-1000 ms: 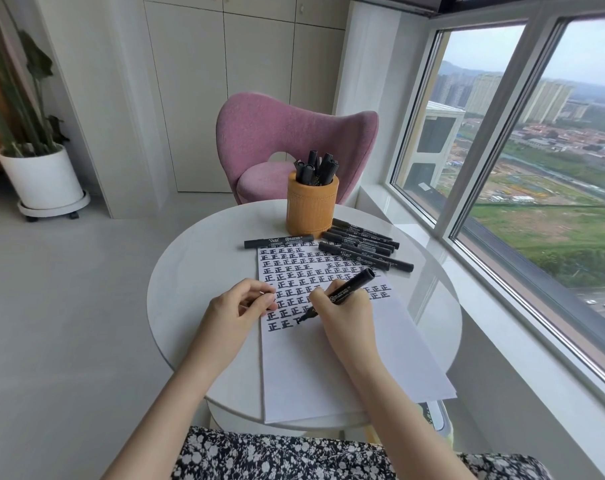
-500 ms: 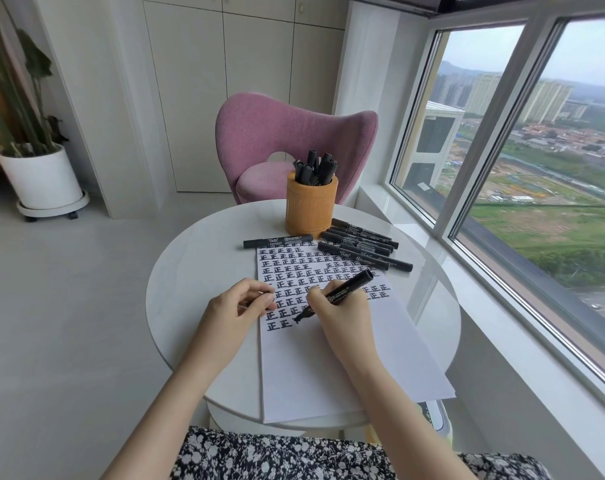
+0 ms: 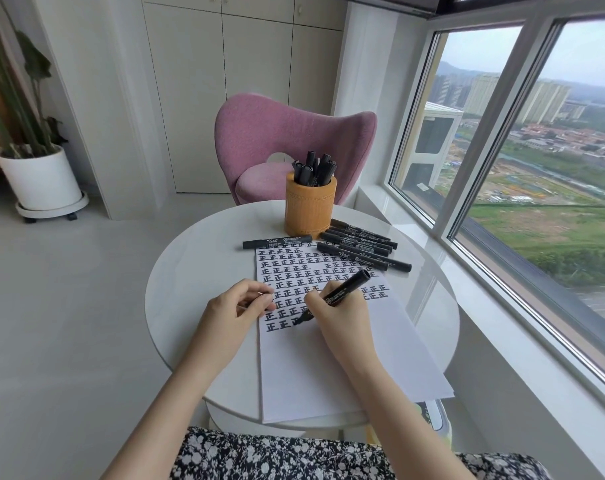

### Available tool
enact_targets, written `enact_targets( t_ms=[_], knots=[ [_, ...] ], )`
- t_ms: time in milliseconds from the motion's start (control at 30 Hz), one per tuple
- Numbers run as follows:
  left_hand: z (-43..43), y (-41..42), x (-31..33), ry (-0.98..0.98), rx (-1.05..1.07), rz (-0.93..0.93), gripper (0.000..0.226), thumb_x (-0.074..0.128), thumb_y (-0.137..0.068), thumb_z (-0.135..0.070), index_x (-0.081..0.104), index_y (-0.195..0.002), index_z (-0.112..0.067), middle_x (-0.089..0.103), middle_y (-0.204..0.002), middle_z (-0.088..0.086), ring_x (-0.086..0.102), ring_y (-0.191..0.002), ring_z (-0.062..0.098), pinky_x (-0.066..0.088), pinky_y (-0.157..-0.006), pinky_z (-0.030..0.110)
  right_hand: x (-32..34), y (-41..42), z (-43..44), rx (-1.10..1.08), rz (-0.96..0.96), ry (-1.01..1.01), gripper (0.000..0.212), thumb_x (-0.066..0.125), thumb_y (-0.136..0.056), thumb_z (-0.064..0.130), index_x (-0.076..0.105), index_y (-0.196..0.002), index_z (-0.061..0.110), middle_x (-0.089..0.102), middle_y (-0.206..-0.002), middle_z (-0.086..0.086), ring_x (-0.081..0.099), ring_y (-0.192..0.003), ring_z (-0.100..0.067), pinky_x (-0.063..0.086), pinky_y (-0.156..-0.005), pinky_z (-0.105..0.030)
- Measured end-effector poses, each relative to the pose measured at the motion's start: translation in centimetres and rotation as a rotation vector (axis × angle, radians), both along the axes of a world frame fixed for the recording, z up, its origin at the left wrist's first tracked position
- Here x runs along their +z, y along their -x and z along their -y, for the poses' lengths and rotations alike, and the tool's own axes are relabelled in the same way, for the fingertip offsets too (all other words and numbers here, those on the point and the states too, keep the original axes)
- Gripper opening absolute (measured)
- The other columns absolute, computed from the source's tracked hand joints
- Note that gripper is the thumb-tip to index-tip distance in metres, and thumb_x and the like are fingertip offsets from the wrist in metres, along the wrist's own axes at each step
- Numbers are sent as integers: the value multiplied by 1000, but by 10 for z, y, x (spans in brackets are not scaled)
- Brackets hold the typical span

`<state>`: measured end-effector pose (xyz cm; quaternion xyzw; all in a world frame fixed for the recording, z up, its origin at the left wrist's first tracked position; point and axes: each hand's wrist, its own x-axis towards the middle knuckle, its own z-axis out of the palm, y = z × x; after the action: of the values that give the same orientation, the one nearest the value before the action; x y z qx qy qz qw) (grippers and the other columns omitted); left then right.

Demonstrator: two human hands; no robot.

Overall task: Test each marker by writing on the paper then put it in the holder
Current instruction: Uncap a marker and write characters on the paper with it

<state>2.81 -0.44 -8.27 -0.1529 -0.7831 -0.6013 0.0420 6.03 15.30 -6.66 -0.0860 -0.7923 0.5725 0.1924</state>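
Note:
A white sheet of paper [image 3: 328,368] lies on the round white table [image 3: 197,271], its upper half filled with rows of black written characters. My right hand [image 3: 342,313] grips an uncapped black marker [image 3: 346,289], whose tip touches the paper at the end of the lowest row. My left hand [image 3: 235,310] rests at the paper's left edge, fingers curled round a small dark piece that looks like the marker cap. A tan cylindrical holder [image 3: 311,209] at the table's far side contains several black markers.
Several capped black markers [image 3: 359,249] lie beside the holder on the right, and one more marker [image 3: 276,242] lies above the paper's top edge. A pink chair [image 3: 294,140] stands behind the table. A window runs along the right; a potted plant [image 3: 37,178] stands far left.
The marker tip has shifted slightly along the lowest row as my right hand writes. My left hand has stayed in place.

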Motion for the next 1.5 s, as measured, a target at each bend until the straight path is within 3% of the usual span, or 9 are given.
enact_targets(
  t_ms=[1233,1367,1500],
  knots=[
    [-1,-1,2,3,3,9,11,57,-91,-6,64,-92,-14,72,-82,2,66,-74,-4,43,-67,3,0,0,-2,-17,-32,33,30,55,-80,3,34,-61,12,27,-50,7,24,-50,-8,23,-45,-19],
    [0,0,2,-14,-3,15,12,57,-90,-6,64,-91,-15,72,-79,0,67,-74,-2,45,-69,5,0,1,-5,-57,-32,102,28,55,-80,3,36,-62,11,30,-54,1,25,-52,-9,23,-46,-19],
    [3,3,2,-45,-11,33,12,59,-89,-11,65,-93,-21,74,-85,-4,68,-80,8,51,-76,15,1,4,-9,-69,-39,274,31,61,-85,11,40,-63,14,32,-53,-2,27,-53,-16,25,-52,-27]
  ],
)
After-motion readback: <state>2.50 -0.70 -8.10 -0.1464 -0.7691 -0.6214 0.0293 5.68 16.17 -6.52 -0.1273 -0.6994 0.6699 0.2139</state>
